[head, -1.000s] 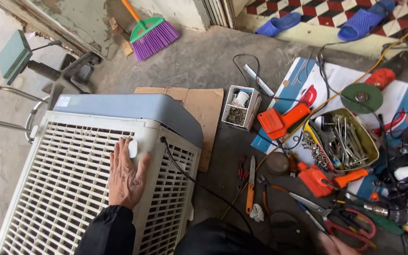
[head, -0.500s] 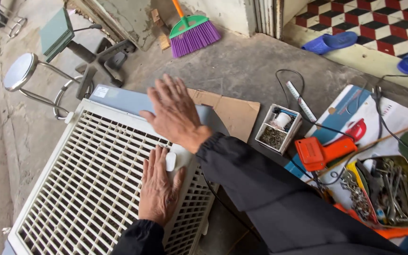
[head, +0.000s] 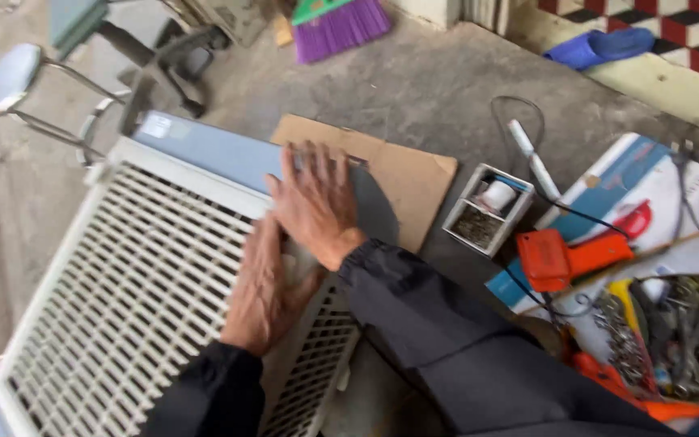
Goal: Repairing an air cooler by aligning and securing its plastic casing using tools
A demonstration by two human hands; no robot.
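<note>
Both hands lie flat on the white grilled cooler housing (head: 123,299) that fills the lower left of the frame. The left hand (head: 262,287) rests open, fingers spread, on the grille; the right hand (head: 317,202) presses palm-down, holding nothing, on the blue-grey top edge (head: 212,150). The housing looks tipped on the floor — a slip of either palm could likely let it rock onto the cardboard sheet (head: 402,174) at centre. A pale rectangular label (head: 158,125) sits on the top's upper left corner. Right of centre stands a small open carton (head: 487,210); a blue-and-white printed sheet (head: 616,174) lies under the orange tool (head: 564,257).
</note>
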